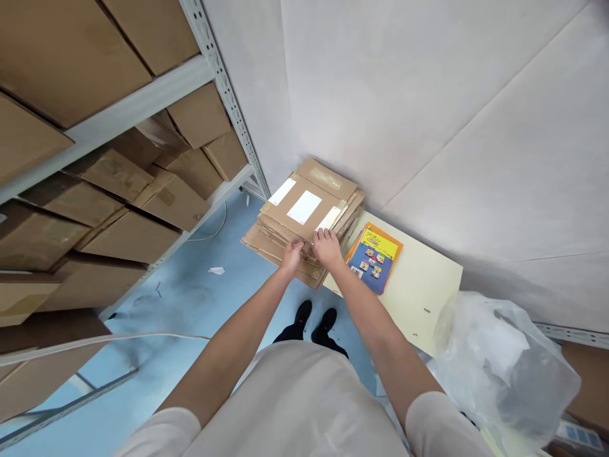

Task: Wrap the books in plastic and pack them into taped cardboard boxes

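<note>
A thick stack of flattened cardboard boxes (328, 179) lies by the wall, on the end of a pale yellow board. White labels are stuck on the upper sheet. My left hand (292, 255) has its fingers closed at the near edge of the flattened cardboard box (284, 209) on top. Close beside it, my right hand (326, 246) grips the same edge near its right corner, thumb toward the left hand. The undersides of both hands' grips are partly hidden. Just right of the stack lies a small pile of colourful booklets (375, 257), blue and yellow on top.
The pale yellow board (425, 279) extends rightward to a translucent plastic bag (509, 362). On the left, metal shelving (137, 92) holds several cardboard boxes (137, 238). A white cable (162, 334) crosses at lower left. Paper scraps (216, 270) lie on the blue floor (190, 298).
</note>
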The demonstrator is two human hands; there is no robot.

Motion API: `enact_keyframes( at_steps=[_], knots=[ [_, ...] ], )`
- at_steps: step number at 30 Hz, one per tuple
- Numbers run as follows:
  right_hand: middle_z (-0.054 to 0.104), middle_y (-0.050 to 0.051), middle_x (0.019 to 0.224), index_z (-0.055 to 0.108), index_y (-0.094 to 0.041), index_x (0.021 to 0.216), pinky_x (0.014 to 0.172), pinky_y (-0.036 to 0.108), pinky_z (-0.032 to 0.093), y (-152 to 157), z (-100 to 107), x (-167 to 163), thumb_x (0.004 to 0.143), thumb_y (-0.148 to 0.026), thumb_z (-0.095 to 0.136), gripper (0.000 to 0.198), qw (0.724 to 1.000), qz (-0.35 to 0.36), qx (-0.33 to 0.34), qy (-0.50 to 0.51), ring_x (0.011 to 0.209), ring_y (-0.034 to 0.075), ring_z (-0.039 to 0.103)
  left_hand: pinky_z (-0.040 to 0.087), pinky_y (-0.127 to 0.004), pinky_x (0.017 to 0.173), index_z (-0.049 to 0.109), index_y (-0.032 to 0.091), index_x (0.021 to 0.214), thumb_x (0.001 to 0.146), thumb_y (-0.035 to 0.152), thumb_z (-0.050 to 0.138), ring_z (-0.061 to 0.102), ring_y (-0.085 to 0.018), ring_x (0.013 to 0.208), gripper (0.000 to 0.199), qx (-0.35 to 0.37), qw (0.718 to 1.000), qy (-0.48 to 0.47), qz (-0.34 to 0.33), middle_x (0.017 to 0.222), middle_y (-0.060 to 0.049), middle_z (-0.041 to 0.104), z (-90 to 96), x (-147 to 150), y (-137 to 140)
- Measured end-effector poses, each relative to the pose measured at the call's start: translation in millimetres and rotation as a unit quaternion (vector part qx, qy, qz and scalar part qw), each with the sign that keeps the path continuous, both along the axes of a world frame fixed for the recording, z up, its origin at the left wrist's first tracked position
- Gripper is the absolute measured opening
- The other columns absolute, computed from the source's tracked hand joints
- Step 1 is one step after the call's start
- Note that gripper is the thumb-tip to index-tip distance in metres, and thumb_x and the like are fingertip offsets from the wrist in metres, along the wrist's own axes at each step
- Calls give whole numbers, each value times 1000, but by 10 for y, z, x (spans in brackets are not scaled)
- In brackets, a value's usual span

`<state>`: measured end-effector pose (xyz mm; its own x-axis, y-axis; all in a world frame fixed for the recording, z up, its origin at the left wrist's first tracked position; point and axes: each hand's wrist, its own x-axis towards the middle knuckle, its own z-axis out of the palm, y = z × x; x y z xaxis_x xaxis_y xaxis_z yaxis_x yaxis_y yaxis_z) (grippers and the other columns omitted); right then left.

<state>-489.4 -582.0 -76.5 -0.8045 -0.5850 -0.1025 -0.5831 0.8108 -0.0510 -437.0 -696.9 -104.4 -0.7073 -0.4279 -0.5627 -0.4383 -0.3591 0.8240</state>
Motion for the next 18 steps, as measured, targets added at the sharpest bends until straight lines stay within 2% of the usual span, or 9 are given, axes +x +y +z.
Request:
enact_keyframes(
  at_steps=[3, 7, 11, 13, 16, 18],
  knots=[
    [61, 26, 123, 57, 2, 124, 106, 46, 29, 19, 83, 74, 92, -10, 36, 40, 998, 53, 3, 43, 115, 30, 55, 48, -24, 64, 55, 21, 94, 78, 36, 64, 65, -16, 86, 23, 38, 999, 22, 24, 96, -4, 66, 121, -24, -119],
    [64, 22, 118, 60, -3, 120, 108, 48, 28, 141, 232, 432, 92, -12, 38, 37, 993, 74, -41, 84, 110, 28, 57, 48, -23, 60, 51, 23, 95, 76, 37, 66, 61, -11, 69, 28, 106, 983, 85, 121, 88, 0, 64, 317, -45, -363],
    [67, 18, 116, 64, -9, 118, 108, 47, 32, 278, 291, 944, 94, -18, 41, 34, 991, 78, -91, 67, 107, 25, 60, 47, -24, 59, 50, 23, 87, 69, 24, 65, 58, -9, 61, 23, 69, 978, 94, 174, 79, 4, 61, 360, 27, -528],
    [66, 17, 119, 63, -13, 119, 107, 46, 35, 340, 308, 1134, 92, -25, 48, 33, 988, 87, -124, 32, 112, 25, 58, 46, -23, 59, 49, 21, 80, 66, 21, 64, 56, -9, 61, 20, 35, 977, 95, 189, 74, 5, 59, 335, 74, -558],
    [58, 17, 132, 60, -15, 123, 108, 47, 35, 517, 391, 1274, 87, -40, 59, 44, 980, 45, -192, 9, 127, 27, 49, 46, -23, 64, 49, 20, 77, 63, 23, 65, 57, -10, 66, 21, -14, 973, 143, 183, 73, 4, 59, 344, 97, -583],
    [52, 18, 138, 58, -15, 126, 109, 48, 35, 740, 511, 1304, 85, -43, 59, 49, 968, -46, -244, 37, 132, 29, 43, 46, -23, 67, 51, 20, 77, 61, 27, 69, 59, -11, 69, 24, -22, 971, 192, 139, 74, 3, 61, 423, 70, -585]
  ],
)
